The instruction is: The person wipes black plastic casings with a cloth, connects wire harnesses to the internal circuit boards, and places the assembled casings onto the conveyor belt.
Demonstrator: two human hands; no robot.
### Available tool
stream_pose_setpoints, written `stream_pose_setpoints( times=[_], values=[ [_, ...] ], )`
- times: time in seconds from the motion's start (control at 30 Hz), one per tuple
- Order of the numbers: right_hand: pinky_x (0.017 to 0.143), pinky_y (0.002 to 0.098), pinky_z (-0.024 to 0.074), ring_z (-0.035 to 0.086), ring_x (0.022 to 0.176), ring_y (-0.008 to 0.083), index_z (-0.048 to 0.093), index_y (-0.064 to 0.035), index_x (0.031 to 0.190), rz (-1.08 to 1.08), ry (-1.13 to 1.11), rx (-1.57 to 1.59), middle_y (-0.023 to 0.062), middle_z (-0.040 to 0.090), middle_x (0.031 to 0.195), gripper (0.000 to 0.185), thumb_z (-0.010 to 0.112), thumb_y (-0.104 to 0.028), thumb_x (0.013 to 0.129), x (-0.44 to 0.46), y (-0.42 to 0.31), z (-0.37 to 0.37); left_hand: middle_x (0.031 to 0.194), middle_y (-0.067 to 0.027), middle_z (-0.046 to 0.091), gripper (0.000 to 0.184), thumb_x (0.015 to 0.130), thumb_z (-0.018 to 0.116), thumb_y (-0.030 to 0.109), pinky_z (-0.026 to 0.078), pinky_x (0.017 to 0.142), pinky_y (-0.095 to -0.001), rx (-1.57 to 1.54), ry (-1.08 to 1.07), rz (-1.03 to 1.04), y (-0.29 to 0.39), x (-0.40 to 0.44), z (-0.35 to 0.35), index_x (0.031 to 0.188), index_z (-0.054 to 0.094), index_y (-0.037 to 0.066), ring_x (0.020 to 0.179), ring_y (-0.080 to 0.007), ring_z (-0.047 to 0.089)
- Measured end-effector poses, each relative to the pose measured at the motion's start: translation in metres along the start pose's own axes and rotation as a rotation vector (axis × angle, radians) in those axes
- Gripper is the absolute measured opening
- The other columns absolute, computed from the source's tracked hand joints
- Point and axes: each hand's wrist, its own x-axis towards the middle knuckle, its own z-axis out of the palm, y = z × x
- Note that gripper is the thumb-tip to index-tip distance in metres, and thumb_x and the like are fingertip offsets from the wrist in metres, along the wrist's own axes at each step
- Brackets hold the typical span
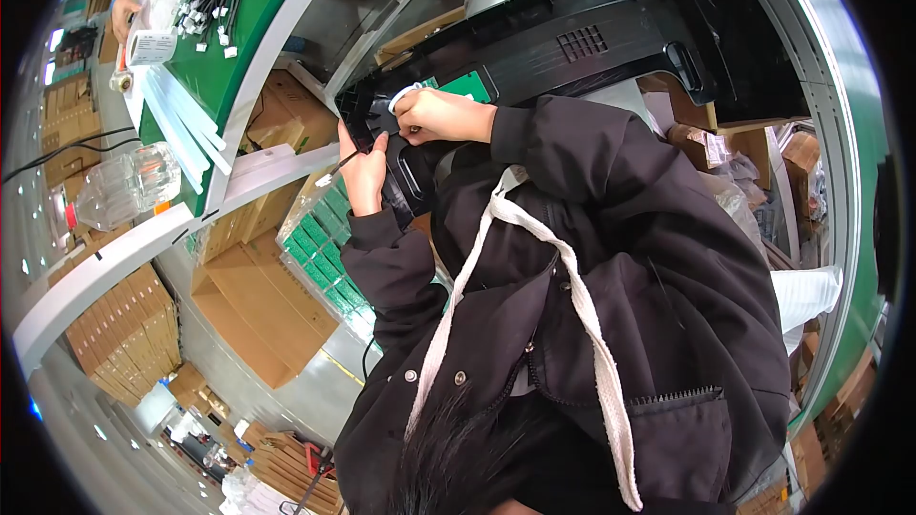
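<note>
A long black plastic housing (611,43) with a square vent grid lies across the frame in front of me. My left hand (364,172) is wrapped round its left end, thumb on the inner side. Across that palm runs a thin black cable (336,170) with a white connector at its end. Just to the right, my right hand (444,116) is closed in a pinch over the housing. A small white curved piece (405,95) sticks out by its fingers; what the fingertips grip is hidden. Behind this hand, a green circuit board (468,87) sits in the housing.
On a green bench (258,29) at upper left lie black cables with white connectors (212,14) and pale strips (176,119). A plastic bottle (129,186) is near its frame. An open cardboard box (262,310) stands below. Another person's hand (122,14) shows at top left.
</note>
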Motion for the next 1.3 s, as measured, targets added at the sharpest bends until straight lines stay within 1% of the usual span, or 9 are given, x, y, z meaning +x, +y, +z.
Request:
stream_pose_setpoints(
  times=[0.1,0.2,0.3,0.4,0.5,0.7,0.9,1.1,1.3],
  values=[
    [0.068,0.0352,0.0463,0.057,0.076,0.0265,0.062,-0.0012,0.069,0.017,0.025,0.038,0.0085,0.054,0.074,0.014,0.071,-0.008,0.061,-0.001,0.001,0.002,0.119,-0.0154,0.055,0.068,0.075,0.065,-0.001,0.041,0.092,-0.0295,-0.09,-0.033,-0.035,0.015,-0.005,0.0,0.135,0.033,0.0,0.105,-0.0204,0.055],
    [0.069,0.0346,0.0464,0.057,0.078,0.0263,0.063,-0.0017,0.071,0.023,0.044,0.045,0.0084,0.054,0.075,0.013,0.07,-0.009,0.063,-0.001,0.0,0.001,0.121,-0.0144,0.053,0.068,0.076,0.065,-0.002,0.041,0.092,-0.0291,-0.091,-0.044,-0.03,0.008,-0.001,-0.002,0.136,0.032,0.0,0.105,-0.0191,0.054],
    [0.071,0.0347,0.0468,0.057,0.079,0.0267,0.062,-0.0005,0.072,0.056,0.045,0.084,0.0087,0.055,0.077,0.014,0.071,-0.007,0.063,0.0,-0.004,-0.002,0.125,-0.0141,0.051,0.07,0.076,0.065,-0.002,0.04,0.092,-0.0281,-0.169,-0.075,-0.099,0.01,-0.001,-0.004,0.137,0.03,0.001,0.108,-0.0188,0.052],
    [0.071,0.0348,0.0471,0.057,0.08,0.0268,0.063,0.0,0.073,0.072,0.047,0.11,0.0088,0.056,0.079,0.014,0.071,-0.006,0.063,-0.001,-0.005,-0.004,0.128,-0.0135,0.048,0.072,0.077,0.064,-0.004,0.04,0.093,-0.0276,-0.019,-0.041,-0.055,0.001,0.003,-0.006,0.139,0.028,0.002,0.11,-0.0182,0.051],
    [0.072,0.0348,0.0468,0.057,0.08,0.0267,0.063,-0.0004,0.073,0.058,0.071,0.112,0.0086,0.056,0.08,0.014,0.071,-0.006,0.062,-0.001,-0.005,-0.003,0.129,-0.0132,0.047,0.071,0.078,0.063,-0.005,0.04,0.094,-0.0282,-0.178,-0.063,-0.074,0.014,-0.002,-0.004,0.139,0.027,0.002,0.111,-0.0179,0.05],
    [0.074,0.0347,0.0453,0.056,0.081,0.0264,0.062,-0.0015,0.072,0.018,0.049,0.069,0.0078,0.056,0.079,0.015,0.071,-0.006,0.061,-0.002,-0.002,-0.002,0.126,-0.0118,0.05,0.071,0.076,0.063,-0.007,0.041,0.093,-0.029,-0.148,-0.099,-0.078,0.01,0.001,-0.005,0.138,0.029,0.003,0.108,-0.0177,0.052],
    [0.073,0.0348,0.0458,0.057,0.081,0.0262,0.062,-0.0012,0.071,0.021,0.045,0.082,0.0077,0.056,0.079,0.016,0.072,-0.007,0.06,-0.003,0.001,0.001,0.123,-0.0109,0.052,0.071,0.075,0.064,-0.008,0.043,0.09,-0.0293,-0.075,-0.052,-0.086,0.027,-0.005,-0.002,0.137,0.031,0.003,0.105,-0.0172,0.054],
    [0.073,0.0343,0.0465,0.057,0.083,0.026,0.063,-0.0015,0.072,0.077,0.012,0.092,0.0076,0.057,0.081,0.017,0.073,-0.008,0.059,-0.001,-0.001,-0.001,0.121,-0.0104,0.053,0.074,0.072,0.064,-0.011,0.044,0.09,-0.0297,-0.151,-0.082,-0.043,0.018,-0.003,-0.002,0.137,0.03,0.004,0.103,-0.0178,0.055],
    [0.074,0.0346,0.0465,0.057,0.083,0.026,0.063,-0.002,0.071,0.091,-0.034,0.037,0.0075,0.057,0.08,0.018,0.073,-0.009,0.058,-0.001,0.001,0.002,0.119,-0.0131,0.055,0.075,0.07,0.068,-0.006,0.044,0.089,-0.0305,-0.023,-0.054,-0.038,0.013,-0.003,-0.001,0.136,0.032,0.003,0.103,-0.0193,0.056]
  ],
)
